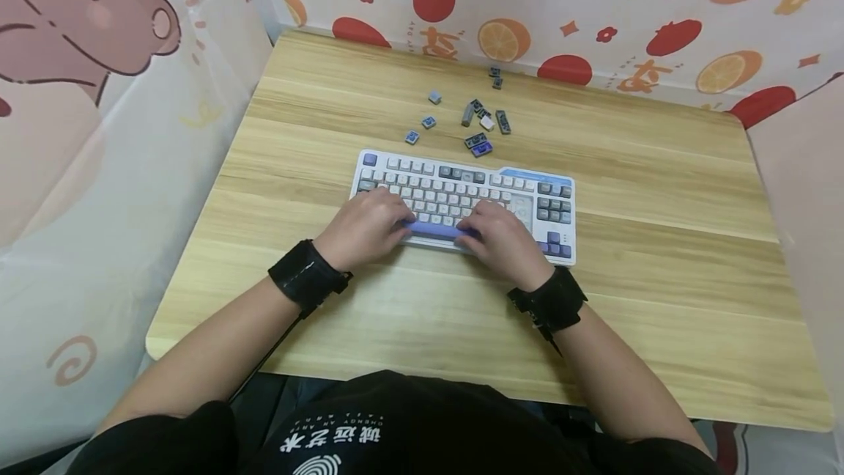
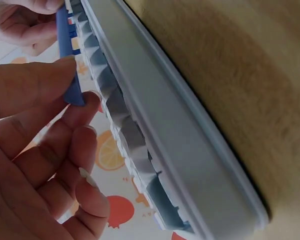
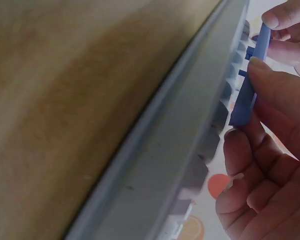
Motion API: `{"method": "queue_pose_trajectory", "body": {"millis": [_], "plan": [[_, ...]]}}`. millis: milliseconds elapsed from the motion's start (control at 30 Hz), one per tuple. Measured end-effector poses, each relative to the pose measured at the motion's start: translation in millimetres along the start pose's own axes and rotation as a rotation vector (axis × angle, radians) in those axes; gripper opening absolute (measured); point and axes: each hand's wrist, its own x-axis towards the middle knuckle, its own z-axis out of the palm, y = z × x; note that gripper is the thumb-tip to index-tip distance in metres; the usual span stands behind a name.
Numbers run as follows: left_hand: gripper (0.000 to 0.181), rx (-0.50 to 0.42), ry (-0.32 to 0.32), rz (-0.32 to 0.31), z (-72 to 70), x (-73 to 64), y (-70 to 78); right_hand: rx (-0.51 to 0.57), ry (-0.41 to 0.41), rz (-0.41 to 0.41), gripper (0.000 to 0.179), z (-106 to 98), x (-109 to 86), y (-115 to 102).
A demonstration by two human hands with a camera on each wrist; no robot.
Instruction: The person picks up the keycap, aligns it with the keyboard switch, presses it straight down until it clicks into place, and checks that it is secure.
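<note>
A long purple-blue spacebar keycap (image 1: 435,229) is held level over the front row of a white and grey keyboard (image 1: 455,200). My left hand (image 1: 369,226) pinches its left end between thumb and fingers, and my right hand (image 1: 504,240) pinches the other end. In the left wrist view, the spacebar (image 2: 65,35) stands a little off the key row, its stems facing the keyboard (image 2: 175,120). The right wrist view also shows a gap between the spacebar (image 3: 252,80) and the white case (image 3: 160,145).
Behind the keyboard lie several loose small parts: blue pieces (image 1: 428,122), dark grey pieces (image 1: 503,122), a white piece (image 1: 486,123) and a purple piece (image 1: 482,149). A patterned cloth (image 1: 431,2) borders the wooden table (image 1: 659,240) at the back.
</note>
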Motion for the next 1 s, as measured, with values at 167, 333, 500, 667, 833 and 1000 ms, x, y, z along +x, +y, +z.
{"method": "queue_pose_trajectory", "body": {"millis": [167, 333, 500, 667, 833, 1000], "plan": [[0.013, 0.012, 0.005, -0.01, 5.5, -1.6, -2.0, 0.003, -0.023, 0.029, 0.02, 3.7, 1.2, -1.5], [0.012, 0.014, -0.009, -0.03, 5.1, -0.3, -3.9, 0.028, 0.003, 0.053, 0.017, 3.8, 2.4, -2.3], [0.012, 0.016, -0.035, -0.053, 3.7, 2.2, -4.0, 0.017, 0.004, 0.063, 0.016, 4.7, 4.0, -3.6], [0.011, 0.003, -0.038, -0.068, 4.3, 3.8, -2.0, -0.018, -0.028, 0.068, 0.014, 3.9, 3.6, -5.0], [0.003, 0.035, -0.038, -0.015, 7.8, 5.4, -3.5, -0.054, -0.06, 0.035, 0.011, 2.4, 3.2, -4.5], [0.012, 0.065, -0.072, -0.017, 5.6, 9.7, -3.4, -0.07, -0.082, 0.016, 0.009, 3.7, 8.1, -7.1]]}}
